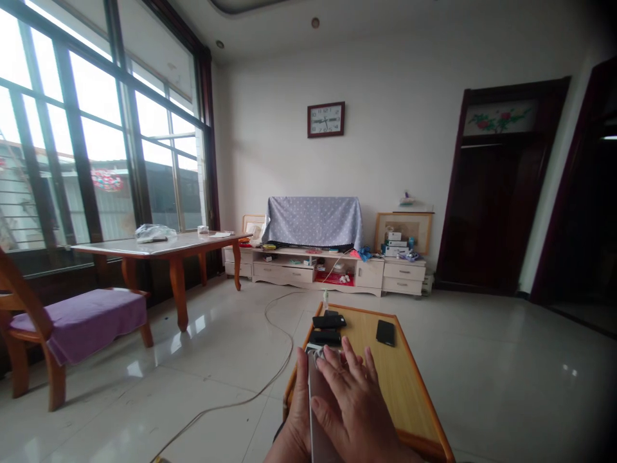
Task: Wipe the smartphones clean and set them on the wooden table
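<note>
my right hand (349,395) lies palm down, fingers (354,366) spread and pointing away from me, flat across the face of a thin silver-edged tablet (318,418); it is open, pressing rather than gripping. my left hand (296,418) sits at the tablet's left edge, thumb (301,379) extended forward along that side; whether its fingers curl beneath the device i cannot tell, since the underside is hidden. the tablet rests lengthwise on the near left part of a low wooden coffee table (409,392), which has a pale top and an orange-brown rim.

beyond my fingertips, two black phone-like devices (328,321) lie one behind the other on the table's left side, and a third black phone (385,332) lies apart to the right. a small bottle (326,299) stands at the far edge. no brand or label on any of these can be read.

a white cable (274,328) loops over the glossy tiled floor to the left. further left stand a chair with a purple cushion (87,321) and a long wooden table (159,247) by the windows. against the far wall, a cream tv cabinet (337,270) carries a set draped in a dotted grey cloth (313,220). above it hangs a red-framed wall clock (326,119); its numerals are too small to read.
</note>
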`<state>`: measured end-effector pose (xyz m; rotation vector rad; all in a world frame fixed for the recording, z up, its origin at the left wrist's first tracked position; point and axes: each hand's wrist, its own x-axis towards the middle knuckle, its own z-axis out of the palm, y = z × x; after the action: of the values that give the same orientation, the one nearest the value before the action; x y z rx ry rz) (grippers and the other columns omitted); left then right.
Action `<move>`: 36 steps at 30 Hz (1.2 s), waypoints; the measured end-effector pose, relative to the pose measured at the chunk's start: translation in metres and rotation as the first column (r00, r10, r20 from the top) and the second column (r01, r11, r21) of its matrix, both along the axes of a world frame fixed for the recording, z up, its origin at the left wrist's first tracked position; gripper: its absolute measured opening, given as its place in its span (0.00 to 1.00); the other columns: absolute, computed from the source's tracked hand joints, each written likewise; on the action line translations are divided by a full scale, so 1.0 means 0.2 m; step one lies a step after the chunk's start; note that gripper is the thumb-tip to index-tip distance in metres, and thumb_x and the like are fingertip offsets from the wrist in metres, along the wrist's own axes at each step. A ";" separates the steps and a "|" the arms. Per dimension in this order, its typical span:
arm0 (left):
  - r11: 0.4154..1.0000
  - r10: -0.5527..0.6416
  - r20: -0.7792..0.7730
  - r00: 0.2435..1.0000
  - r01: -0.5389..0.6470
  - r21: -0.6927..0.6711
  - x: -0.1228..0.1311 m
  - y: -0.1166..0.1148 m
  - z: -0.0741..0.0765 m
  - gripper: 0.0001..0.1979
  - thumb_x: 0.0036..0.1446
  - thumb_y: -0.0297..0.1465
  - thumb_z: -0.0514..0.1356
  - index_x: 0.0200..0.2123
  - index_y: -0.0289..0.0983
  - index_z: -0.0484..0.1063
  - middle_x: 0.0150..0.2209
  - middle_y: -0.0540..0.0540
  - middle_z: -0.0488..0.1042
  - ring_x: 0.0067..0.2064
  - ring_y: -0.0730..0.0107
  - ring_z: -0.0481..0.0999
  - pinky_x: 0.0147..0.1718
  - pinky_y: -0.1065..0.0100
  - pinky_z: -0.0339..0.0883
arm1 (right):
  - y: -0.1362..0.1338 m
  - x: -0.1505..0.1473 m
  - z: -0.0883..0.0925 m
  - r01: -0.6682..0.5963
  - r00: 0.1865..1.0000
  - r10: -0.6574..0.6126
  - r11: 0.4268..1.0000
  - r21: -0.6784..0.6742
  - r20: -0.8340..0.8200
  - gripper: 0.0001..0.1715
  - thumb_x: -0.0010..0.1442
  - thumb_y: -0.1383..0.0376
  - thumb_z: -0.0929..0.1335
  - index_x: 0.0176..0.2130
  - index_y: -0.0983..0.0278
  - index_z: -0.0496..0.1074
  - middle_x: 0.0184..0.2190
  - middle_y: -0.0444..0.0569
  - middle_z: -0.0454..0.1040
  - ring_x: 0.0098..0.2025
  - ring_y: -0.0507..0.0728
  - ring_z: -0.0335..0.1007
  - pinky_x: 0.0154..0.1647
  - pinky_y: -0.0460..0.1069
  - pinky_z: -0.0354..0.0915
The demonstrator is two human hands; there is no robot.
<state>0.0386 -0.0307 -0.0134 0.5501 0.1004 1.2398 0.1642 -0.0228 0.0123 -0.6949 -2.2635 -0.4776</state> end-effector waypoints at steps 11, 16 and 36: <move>0.999 0.038 0.088 0.995 -0.039 0.011 -0.15 0.03 0.00 0.50 0.61 0.64 0.46 0.70 0.28 0.56 0.70 0.29 0.59 0.71 0.47 0.59 0.72 0.52 0.44 | -0.05 0.04 -0.33 -0.218 0.970 0.240 0.928 0.301 -0.038 0.21 0.66 0.61 0.70 0.58 0.52 0.72 0.57 0.41 0.77 0.72 0.66 0.52 0.71 0.69 0.56; 0.999 -0.013 -0.012 1.000 0.014 0.041 -0.07 0.03 -0.05 0.50 0.59 0.66 0.44 0.68 0.33 0.61 0.67 0.33 0.66 0.72 0.45 0.56 0.71 0.46 0.41 | -0.05 0.04 -0.10 -0.080 0.997 0.077 0.979 0.188 0.022 0.39 0.65 0.46 0.67 0.66 0.64 0.64 0.68 0.51 0.63 0.72 0.78 0.47 0.61 0.77 0.64; 0.997 0.052 0.093 0.994 -0.057 0.054 -0.16 0.04 0.00 0.49 0.61 0.64 0.45 0.65 0.28 0.66 0.68 0.33 0.65 0.69 0.50 0.63 0.72 0.52 0.43 | -0.04 0.10 -0.25 -0.055 0.998 0.037 0.920 0.387 0.055 0.30 0.66 0.45 0.66 0.58 0.60 0.74 0.64 0.43 0.70 0.75 0.72 0.38 0.73 0.76 0.25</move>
<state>0.0057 -0.0224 -0.0142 0.5421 0.0031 1.3223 0.1838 -0.0309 -0.0369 -0.4287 -2.1298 -0.8984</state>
